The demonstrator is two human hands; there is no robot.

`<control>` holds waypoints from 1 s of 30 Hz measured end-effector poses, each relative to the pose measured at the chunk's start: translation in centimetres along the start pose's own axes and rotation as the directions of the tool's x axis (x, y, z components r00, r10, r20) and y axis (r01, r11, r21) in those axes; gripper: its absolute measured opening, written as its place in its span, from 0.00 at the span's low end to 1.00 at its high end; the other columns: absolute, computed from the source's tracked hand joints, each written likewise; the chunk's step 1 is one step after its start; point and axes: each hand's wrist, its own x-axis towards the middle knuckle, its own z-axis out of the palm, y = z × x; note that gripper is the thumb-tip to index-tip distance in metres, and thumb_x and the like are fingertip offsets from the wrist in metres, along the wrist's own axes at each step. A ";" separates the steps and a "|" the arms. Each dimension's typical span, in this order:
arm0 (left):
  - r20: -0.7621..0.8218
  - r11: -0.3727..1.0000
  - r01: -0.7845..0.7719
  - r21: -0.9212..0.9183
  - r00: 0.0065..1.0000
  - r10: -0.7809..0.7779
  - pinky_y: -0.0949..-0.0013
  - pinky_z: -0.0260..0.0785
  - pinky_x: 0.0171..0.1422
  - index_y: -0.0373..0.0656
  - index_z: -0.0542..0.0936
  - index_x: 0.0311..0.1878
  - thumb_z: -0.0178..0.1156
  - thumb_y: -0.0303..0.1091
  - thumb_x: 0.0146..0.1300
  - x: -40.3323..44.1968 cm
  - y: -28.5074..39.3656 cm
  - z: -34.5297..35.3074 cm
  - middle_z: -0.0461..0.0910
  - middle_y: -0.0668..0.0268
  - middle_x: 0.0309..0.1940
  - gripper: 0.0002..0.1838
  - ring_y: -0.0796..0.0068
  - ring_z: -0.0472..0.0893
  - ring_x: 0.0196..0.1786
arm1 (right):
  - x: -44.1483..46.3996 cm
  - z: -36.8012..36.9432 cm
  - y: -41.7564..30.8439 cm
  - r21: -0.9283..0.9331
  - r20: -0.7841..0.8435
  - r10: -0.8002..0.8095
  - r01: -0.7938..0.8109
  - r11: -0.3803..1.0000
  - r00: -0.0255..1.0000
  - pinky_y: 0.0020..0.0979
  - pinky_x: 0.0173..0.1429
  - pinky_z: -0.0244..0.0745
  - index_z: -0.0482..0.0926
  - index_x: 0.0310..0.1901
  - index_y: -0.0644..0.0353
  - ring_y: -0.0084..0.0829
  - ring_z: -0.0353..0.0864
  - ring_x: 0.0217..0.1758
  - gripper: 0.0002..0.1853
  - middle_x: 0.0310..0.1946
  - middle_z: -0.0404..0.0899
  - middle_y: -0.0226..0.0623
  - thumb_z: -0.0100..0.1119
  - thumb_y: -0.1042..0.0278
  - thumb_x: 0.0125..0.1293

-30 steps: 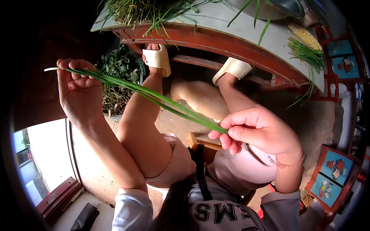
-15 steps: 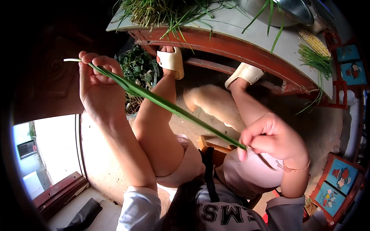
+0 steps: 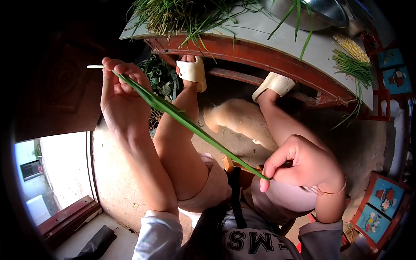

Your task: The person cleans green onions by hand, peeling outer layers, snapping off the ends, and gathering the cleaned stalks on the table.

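Observation:
Stretched slantwise between my two hands is a garlic chive [image 3: 197, 130] with long flat green leaves and a white stem end. My left hand [image 3: 125, 97] pinches it close to the white end, which sticks out past the fingertips. Lower down on the right, the thumb and forefinger of my right hand [image 3: 299, 164] are closed on the leaf tips. A large heap of chives [image 3: 171, 17] lies on the table [image 3: 255, 39] beyond my hands. A smaller neat bundle of chives [image 3: 353, 67] rests at the table's right end.
On the table stand a metal bowl [image 3: 325, 15] and an ear of corn [image 3: 351, 47]. A light-furred animal [image 3: 240, 119] lies on the floor between my legs. Leafy green plants [image 3: 160, 73] are under the table's left end. Chairs with painted panels [image 3: 383, 199] stand at the right.
My left hand has shifted right with the chive, and my right hand slightly left and down. The dark withered tip that trailed below my right hand no longer shows.

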 end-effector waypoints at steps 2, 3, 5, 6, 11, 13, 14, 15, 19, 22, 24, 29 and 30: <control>-0.009 1.000 0.015 -0.015 1.000 -0.015 0.69 0.71 0.44 0.44 0.74 0.40 0.45 0.32 0.64 -0.1 -0.4 0.2 0.75 0.71 0.32 0.08 0.77 0.74 0.35 | 0.0 0.2 0.2 -0.058 0.013 0.036 -0.035 0.998 0.999 0.19 0.33 0.64 0.80 0.24 0.59 0.21 0.73 0.25 0.09 0.20 0.78 0.31 0.48 0.77 0.44; -0.007 0.997 0.036 -0.075 0.999 -0.036 0.68 0.69 0.47 0.41 0.75 0.40 0.46 0.31 0.64 -0.1 -0.6 0.3 0.76 0.68 0.32 0.08 0.76 0.74 0.34 | 0.1 0.3 0.4 -0.057 0.013 0.037 -0.036 0.998 0.999 0.19 0.33 0.64 0.80 0.24 0.59 0.21 0.73 0.25 0.09 0.20 0.78 0.31 0.48 0.77 0.44; -0.022 0.983 0.055 -0.176 0.998 -0.060 0.66 0.68 0.50 0.38 0.75 0.38 0.46 0.29 0.63 -0.2 -1.2 0.6 0.76 0.65 0.33 0.09 0.74 0.74 0.34 | 0.4 0.6 0.9 -0.096 0.116 0.087 -0.076 0.992 0.989 0.24 0.30 0.64 0.80 0.24 0.57 0.24 0.72 0.23 0.10 0.19 0.76 0.32 0.48 0.77 0.42; -0.021 0.983 0.055 -0.177 0.998 -0.060 0.66 0.68 0.50 0.38 0.75 0.38 0.46 0.29 0.63 -0.3 -1.5 0.9 0.76 0.65 0.33 0.09 0.74 0.74 0.34 | 0.6 0.7 0.9 -0.097 0.115 0.087 -0.076 0.992 0.990 0.24 0.30 0.64 0.80 0.24 0.57 0.24 0.72 0.23 0.10 0.19 0.76 0.32 0.48 0.77 0.42; 0.012 0.935 0.176 -0.310 0.983 -0.181 0.70 0.71 0.49 0.39 0.75 0.37 0.45 0.31 0.64 -0.5 -2.3 1.4 0.75 0.69 0.29 0.10 0.79 0.73 0.33 | 2.0 1.7 1.2 -0.378 0.176 0.097 -0.023 0.926 0.980 0.29 0.28 0.64 0.80 0.21 0.54 0.30 0.74 0.24 0.11 0.19 0.76 0.32 0.47 0.78 0.40; 0.034 0.902 0.216 -0.374 0.975 -0.219 0.70 0.71 0.49 0.39 0.75 0.37 0.45 0.32 0.64 -0.5 -2.6 1.5 0.75 0.69 0.29 0.10 0.79 0.73 0.33 | 2.4 2.1 1.0 -0.468 0.162 0.201 -0.104 0.877 0.966 0.29 0.29 0.66 0.80 0.20 0.52 0.30 0.75 0.25 0.10 0.20 0.76 0.32 0.49 0.77 0.40; 0.033 0.880 0.231 -0.416 0.970 -0.240 0.71 0.70 0.46 0.37 0.75 0.37 0.45 0.29 0.62 -0.6 -2.8 1.7 0.74 0.68 0.28 0.09 0.78 0.72 0.32 | 2.5 2.3 1.2 -0.468 0.159 0.201 -0.106 0.877 0.966 0.29 0.29 0.66 0.80 0.20 0.52 0.30 0.75 0.25 0.10 0.20 0.76 0.32 0.49 0.77 0.40; 0.032 0.855 0.245 -0.457 0.965 -0.260 0.72 0.70 0.44 0.35 0.75 0.37 0.46 0.26 0.60 -0.6 -3.1 1.8 0.74 0.67 0.28 0.09 0.78 0.71 0.32 | 2.6 2.6 1.7 -0.500 0.135 0.216 -0.122 0.858 0.967 0.28 0.27 0.63 0.79 0.19 0.53 0.29 0.73 0.22 0.09 0.17 0.75 0.32 0.48 0.77 0.40; 0.036 0.823 0.271 -0.500 0.956 -0.292 0.73 0.71 0.39 0.35 0.74 0.37 0.46 0.25 0.59 -1.0 -4.5 2.9 0.73 0.67 0.27 0.08 0.78 0.71 0.31 | 2.8 3.2 3.5 -0.526 0.100 0.204 -0.122 0.841 0.974 0.26 0.26 0.63 0.77 0.17 0.53 0.31 0.72 0.19 0.08 0.15 0.74 0.33 0.49 0.77 0.40; 0.040 0.822 0.287 -0.492 0.950 -0.309 0.74 0.70 0.38 0.35 0.74 0.36 0.47 0.25 0.59 -1.0 -4.6 2.9 0.73 0.67 0.28 0.07 0.78 0.71 0.31 | 2.9 2.7 4.1 -0.672 0.082 0.236 -0.121 0.730 0.968 0.26 0.33 0.67 0.77 0.26 0.57 0.28 0.76 0.26 0.08 0.20 0.76 0.35 0.51 0.76 0.41; 0.124 0.790 0.338 -0.512 0.939 -0.321 0.74 0.70 0.38 0.37 0.75 0.36 0.46 0.28 0.61 -0.6 -4.4 2.2 0.73 0.68 0.28 0.08 0.79 0.71 0.31 | 2.3 1.7 4.3 -0.765 -0.002 0.280 -0.182 0.618 0.960 0.27 0.35 0.67 0.76 0.29 0.58 0.29 0.75 0.30 0.10 0.24 0.75 0.37 0.50 0.78 0.42; 0.154 0.830 0.272 -0.487 0.962 -0.225 0.77 0.68 0.39 0.39 0.75 0.36 0.48 0.30 0.62 -0.6 -3.0 2.7 0.73 0.72 0.29 0.07 0.81 0.69 0.30 | 1.4 0.4 4.9 -0.858 -0.218 0.365 -0.356 0.370 0.905 0.29 0.41 0.68 0.73 0.38 0.61 0.33 0.74 0.38 0.16 0.34 0.73 0.41 0.47 0.82 0.44; 0.154 0.830 0.272 -0.487 0.962 -0.224 0.77 0.68 0.39 0.39 0.75 0.36 0.48 0.30 0.62 -0.6 -3.1 2.7 0.73 0.72 0.29 0.07 0.81 0.69 0.30 | 1.6 0.5 4.7 -0.855 -0.273 0.343 -0.390 0.343 0.899 0.29 0.42 0.68 0.73 0.40 0.62 0.34 0.74 0.40 0.18 0.36 0.73 0.42 0.46 0.83 0.44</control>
